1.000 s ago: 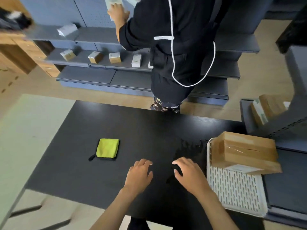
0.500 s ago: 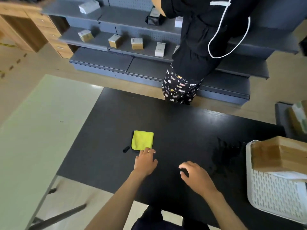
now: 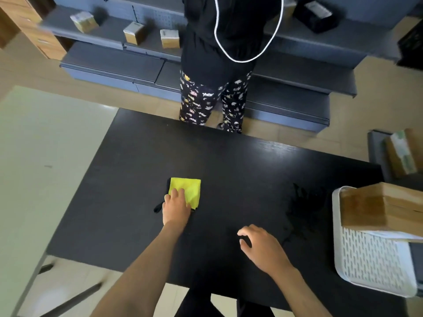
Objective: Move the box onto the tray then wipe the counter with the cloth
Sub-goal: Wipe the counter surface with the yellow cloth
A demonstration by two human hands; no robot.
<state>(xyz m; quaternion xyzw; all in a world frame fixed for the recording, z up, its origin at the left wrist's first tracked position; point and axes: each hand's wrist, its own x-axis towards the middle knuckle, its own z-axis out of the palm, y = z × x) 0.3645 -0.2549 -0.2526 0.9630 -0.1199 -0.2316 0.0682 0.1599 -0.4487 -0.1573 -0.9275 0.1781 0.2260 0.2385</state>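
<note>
A folded yellow cloth (image 3: 191,188) with a black edge lies on the black counter (image 3: 229,161), left of its middle. My left hand (image 3: 176,208) rests on the cloth's near left part, fingers pressed onto it. Nearer the front edge, my right hand (image 3: 261,248) hovers just over the counter with its fingers curled and apart, holding nothing. The brown cardboard box (image 3: 384,207) sits on the far end of the white slotted tray (image 3: 370,261) at the counter's right end. A dark wet-looking smear (image 3: 302,209) marks the counter just left of the tray.
A person in black with patterned trousers (image 3: 212,99) stands at the counter's far edge, facing grey shelves (image 3: 114,65) with small boxes. A pale table (image 3: 45,156) adjoins the counter on the left. More cardboard boxes (image 3: 402,152) sit on a low stand at far right.
My left hand reached forward and left across the counter and came down on the yellow cloth. My right hand stayed near the front edge. The view shifted, and the box stayed on the tray.
</note>
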